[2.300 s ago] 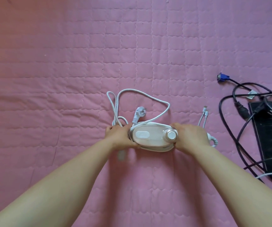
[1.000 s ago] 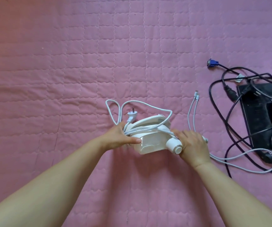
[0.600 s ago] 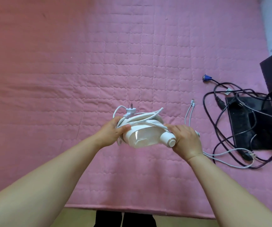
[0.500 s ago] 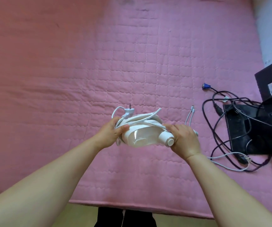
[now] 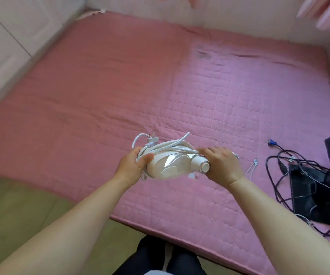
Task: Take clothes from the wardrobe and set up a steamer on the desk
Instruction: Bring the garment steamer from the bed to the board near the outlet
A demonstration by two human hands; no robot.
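Observation:
A white handheld steamer (image 5: 170,165) is held in the air above the pink quilted bed (image 5: 180,96), lying sideways. Its white power cord (image 5: 164,146) is looped over the body, and the plug (image 5: 152,139) sticks up at the back left. My left hand (image 5: 135,165) grips the steamer's left end together with the cord loops. My right hand (image 5: 220,164) grips the right end by the round cap (image 5: 203,167). No clothes are in view.
Black cables (image 5: 285,175) with a blue connector (image 5: 271,142) and a black device (image 5: 319,187) lie on the bed's right side. A thin white cable (image 5: 252,167) lies beside them. White wardrobe doors (image 5: 11,36) stand at the upper left. The floor (image 5: 21,211) and my legs (image 5: 160,259) show below.
Both hands have lifted the steamer with its cord off the bed. The view has drawn back, so the bed's edge, the floor and the wardrobe doors now show.

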